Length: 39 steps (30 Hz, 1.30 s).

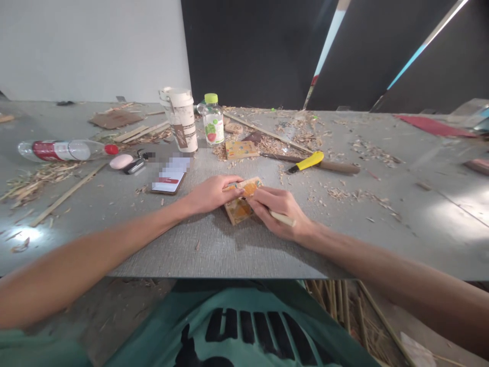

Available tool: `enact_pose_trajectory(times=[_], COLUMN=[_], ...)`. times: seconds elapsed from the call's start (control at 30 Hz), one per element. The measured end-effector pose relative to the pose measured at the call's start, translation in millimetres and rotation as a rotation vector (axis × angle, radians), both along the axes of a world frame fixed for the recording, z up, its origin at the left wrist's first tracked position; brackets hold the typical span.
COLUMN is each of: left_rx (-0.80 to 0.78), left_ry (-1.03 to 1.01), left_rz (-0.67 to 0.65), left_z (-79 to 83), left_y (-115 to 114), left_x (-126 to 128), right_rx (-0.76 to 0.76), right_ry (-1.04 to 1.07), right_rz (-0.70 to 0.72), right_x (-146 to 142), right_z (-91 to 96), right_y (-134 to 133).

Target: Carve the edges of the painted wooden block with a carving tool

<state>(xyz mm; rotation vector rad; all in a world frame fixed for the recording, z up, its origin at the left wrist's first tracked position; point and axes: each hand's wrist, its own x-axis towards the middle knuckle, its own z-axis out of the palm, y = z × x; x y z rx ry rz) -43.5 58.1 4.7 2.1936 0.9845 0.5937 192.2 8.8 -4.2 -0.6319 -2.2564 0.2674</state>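
Fingers and thumb of a person's left hand (212, 194) close on the near-left edge of a small patterned piece (251, 187), seemingly to steady it, while the right hand (280, 209) wraps firmly around a pale-handled tool (283, 218), its handle end jutting from the palm and its working end hidden by the fingers. Both hands meet near the front of a gray counter (183, 250), a spot that probably allows close control. The piece sits over a patterned block (239, 211), which looks to serve as a support; whether the two are joined cannot be told.

A yellow cutter (308, 162) rests across a brown strip (338, 166) beyond the right hand, presumably set aside but within reach. A phone (168, 178) lies screen up by the left forearm, perhaps for easy viewing, and a paper cup (183, 122) and a green-capped bottle (213, 122) stand farther back, apparently out of the way among wood shavings (301, 135).

The piece is pale along its edge, with an orange-yellow patch on its face; the block beneath, set at a slant, shows duller yellow and brown markings.
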Motion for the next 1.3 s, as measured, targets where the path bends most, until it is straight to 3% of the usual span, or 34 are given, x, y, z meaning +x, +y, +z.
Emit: enact_pose_trajectory(times=[1.3], left_rx=[-0.018], left_ry=[0.010], left_rz=[0.013], left_z=[0.8], left_y=[0.9], left_x=[-1.9], right_rx=[-0.040], right_ry=[0.007], right_rz=[-0.005], right_x=[7.4], right_z=[-2.5], right_y=[-1.2])
